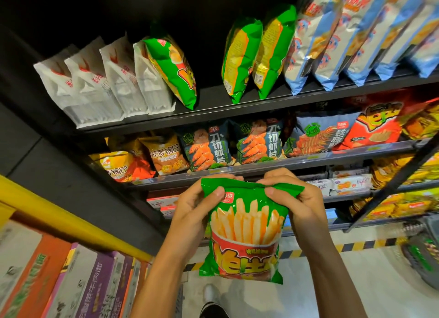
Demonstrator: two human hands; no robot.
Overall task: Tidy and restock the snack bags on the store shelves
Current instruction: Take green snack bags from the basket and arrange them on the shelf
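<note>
Both hands, left hand and right hand, pinch the top corners of a green fries bag, held below the shelves. Top shelf has a gap between matching green bags, probably its slot. Restock unfinished.

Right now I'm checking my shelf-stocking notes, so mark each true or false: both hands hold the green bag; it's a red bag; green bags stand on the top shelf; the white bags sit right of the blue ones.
1. Both hands hold the glossy green fries bag: true; left hand and right hand pinch its top edge.
2. The held bag is red: false, green.
3. Green bags stand on the black top shelf: true.
4. White paper bags sit right of the blue-and-white bags: false, left.
</note>
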